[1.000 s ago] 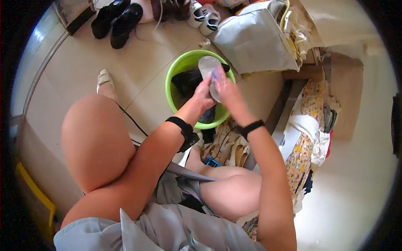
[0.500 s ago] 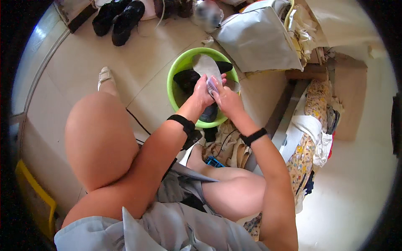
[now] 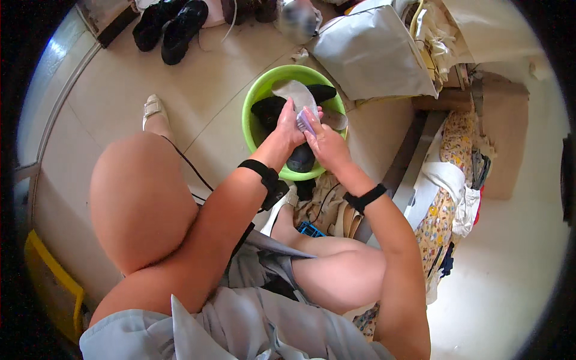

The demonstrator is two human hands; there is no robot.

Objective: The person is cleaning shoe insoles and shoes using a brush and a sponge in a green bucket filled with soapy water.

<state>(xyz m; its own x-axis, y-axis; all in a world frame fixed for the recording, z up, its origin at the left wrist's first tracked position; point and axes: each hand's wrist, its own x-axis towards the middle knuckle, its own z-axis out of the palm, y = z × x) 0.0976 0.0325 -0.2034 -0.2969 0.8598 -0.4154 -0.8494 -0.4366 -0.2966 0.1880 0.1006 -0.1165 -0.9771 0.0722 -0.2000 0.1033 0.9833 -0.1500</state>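
Over the green basin (image 3: 246,120), the left hand (image 3: 290,129) grips a pale insole (image 3: 295,92) – its near end hidden – while the right (image 3: 329,146) pinches a purple brush (image 3: 311,120), bristle contact unclear; dark shoes (image 3: 268,110) below are partly covered.

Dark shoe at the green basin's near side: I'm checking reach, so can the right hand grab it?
Not freely, it seems: the right hand is near the dark shoe, but is holding a purple brush.
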